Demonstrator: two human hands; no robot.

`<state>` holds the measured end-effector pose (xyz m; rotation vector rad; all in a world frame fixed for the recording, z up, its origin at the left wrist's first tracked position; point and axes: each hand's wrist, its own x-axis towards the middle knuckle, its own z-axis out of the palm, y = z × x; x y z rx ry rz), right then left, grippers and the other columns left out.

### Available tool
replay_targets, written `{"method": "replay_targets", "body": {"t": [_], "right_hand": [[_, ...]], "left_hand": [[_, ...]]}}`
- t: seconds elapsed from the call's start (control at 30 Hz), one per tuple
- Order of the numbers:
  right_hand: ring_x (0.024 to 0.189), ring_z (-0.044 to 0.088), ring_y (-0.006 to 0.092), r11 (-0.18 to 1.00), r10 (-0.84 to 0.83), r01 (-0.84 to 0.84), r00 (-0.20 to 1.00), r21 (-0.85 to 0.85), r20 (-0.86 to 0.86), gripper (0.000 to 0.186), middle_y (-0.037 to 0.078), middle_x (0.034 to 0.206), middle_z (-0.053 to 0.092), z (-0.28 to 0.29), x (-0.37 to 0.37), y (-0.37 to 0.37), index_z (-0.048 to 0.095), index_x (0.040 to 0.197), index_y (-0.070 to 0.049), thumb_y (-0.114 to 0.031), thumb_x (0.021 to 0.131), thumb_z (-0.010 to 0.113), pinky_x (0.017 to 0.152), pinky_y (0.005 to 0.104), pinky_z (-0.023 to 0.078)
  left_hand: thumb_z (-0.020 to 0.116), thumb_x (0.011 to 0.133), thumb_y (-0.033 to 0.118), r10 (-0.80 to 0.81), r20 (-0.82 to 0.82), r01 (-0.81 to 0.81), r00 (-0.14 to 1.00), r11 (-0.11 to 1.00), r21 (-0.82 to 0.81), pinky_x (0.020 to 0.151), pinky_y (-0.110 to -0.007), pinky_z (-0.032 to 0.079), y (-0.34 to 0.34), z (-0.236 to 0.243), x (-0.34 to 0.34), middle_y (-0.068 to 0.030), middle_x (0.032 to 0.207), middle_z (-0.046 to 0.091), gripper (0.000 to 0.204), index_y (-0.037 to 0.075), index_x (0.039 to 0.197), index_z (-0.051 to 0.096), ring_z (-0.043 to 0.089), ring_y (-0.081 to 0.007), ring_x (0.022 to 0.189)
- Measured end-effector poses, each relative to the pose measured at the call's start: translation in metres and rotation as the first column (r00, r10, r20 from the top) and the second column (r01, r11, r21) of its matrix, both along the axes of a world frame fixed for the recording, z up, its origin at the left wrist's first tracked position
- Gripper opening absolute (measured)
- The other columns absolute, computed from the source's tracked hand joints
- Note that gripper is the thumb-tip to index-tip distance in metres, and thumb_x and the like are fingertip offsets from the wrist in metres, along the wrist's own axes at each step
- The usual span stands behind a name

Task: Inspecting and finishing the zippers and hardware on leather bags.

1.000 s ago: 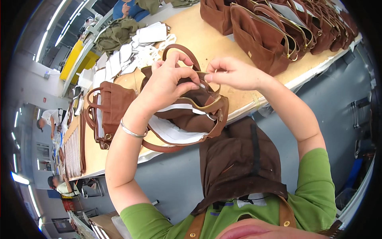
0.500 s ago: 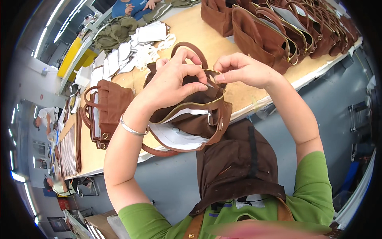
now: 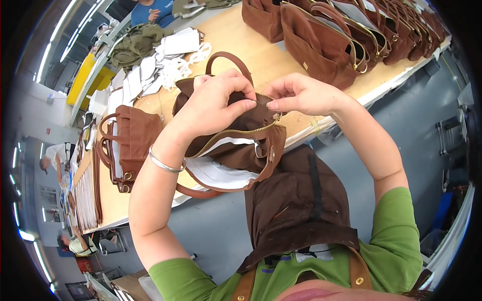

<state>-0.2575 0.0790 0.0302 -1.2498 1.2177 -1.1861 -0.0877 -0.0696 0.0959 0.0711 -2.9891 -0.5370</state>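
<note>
A brown bag with white lining and a brass zipper lies open before me on the table, one handle standing up behind. My left hand is over its upper opening, thumb and fingertips pinched on an inner edge. Just right of it my right hand pinches the edge beside the zipper; exactly what lies between the fingertips is partly hidden. A smaller brown bag stands to the left, next to my left forearm.
Rows of brown bags stand right on the wooden table. White pieces and olive cloth lie upper left, near a person in blue. Brown strips lie left; two other people are beyond.
Both hands stay at the opening with small shifts; my left fingers curl further in and my right thumb sits a little lower. The bags appear slightly further left in the picture.
</note>
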Motion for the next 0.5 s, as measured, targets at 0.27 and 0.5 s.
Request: {"method": "replay_targets", "body": {"t": [0.27,0.5], "right_hand": [[0.083,0.056,0.0069,0.999,-0.011,0.011,1.0,0.042,-0.004,0.02,-0.001,0.088,0.062,-0.003,-0.004,0.002,0.064,0.103,-0.001,-0.013,0.088,0.065,0.079,0.0237,0.045],[0.082,0.054,0.0056,0.999,-0.018,0.021,0.996,0.041,-0.091,0.018,-0.003,0.085,0.06,0.007,0.0,0.005,0.064,0.103,-0.001,-0.01,0.087,0.065,0.078,0.0229,0.044]], "left_hand": [[0.074,0.077,0.025,0.039,0.035,-0.04,0.999,0.998,0.046,0.094,-0.04,0.029,0.004,-0.001,-0.003,-0.0028,0.095,0.057,0.015,0.013,0.084,0.068,0.056,-0.02,0.093],[0.077,0.074,0.027,0.06,0.042,-0.06,0.997,0.998,0.001,0.092,-0.04,0.027,0.013,0.005,0.002,-0.0015,0.096,0.055,0.017,0.015,0.082,0.07,0.055,-0.0185,0.096]]}}
